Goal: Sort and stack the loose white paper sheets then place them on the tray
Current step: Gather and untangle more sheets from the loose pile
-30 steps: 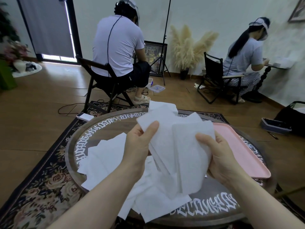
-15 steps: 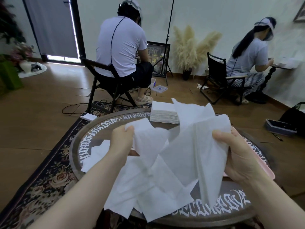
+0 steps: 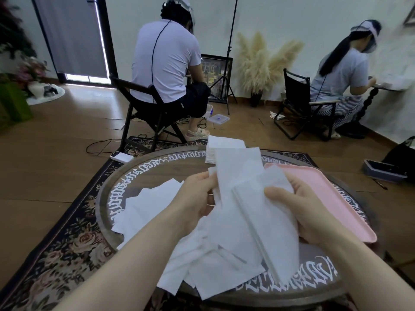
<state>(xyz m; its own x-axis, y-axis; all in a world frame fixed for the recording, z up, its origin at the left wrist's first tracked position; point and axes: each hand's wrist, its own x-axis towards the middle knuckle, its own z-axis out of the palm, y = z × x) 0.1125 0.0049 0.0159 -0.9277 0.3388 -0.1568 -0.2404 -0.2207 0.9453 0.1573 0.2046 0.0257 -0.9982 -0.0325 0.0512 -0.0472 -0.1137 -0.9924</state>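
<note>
Both hands hold a bunch of white paper sheets (image 3: 249, 198) up over the round table (image 3: 157, 167). My left hand (image 3: 197, 198) pinches the bunch's left edge, and my right hand (image 3: 301, 209) grips its right side with the thumb on top. More loose sheets (image 3: 148, 209) lie scattered on the table below and to the left, some hanging over the front edge. A neat stack of sheets (image 3: 213, 149) sits at the table's far side. The pink tray (image 3: 332, 198) lies on the right of the table with nothing visible on it; my right hand hides part of it.
Two seated people work with their backs turned, one on a folding chair (image 3: 143, 113) just beyond the table, another at the far right. A white device (image 3: 121, 157) and cables lie on the floor by the rug. A dark case (image 3: 384, 171) sits on the right floor.
My hands have drawn closer together, gathering the spread sheets into a narrower bunch. The bunch now stands more upright and the tray shows again beside my right hand.
</note>
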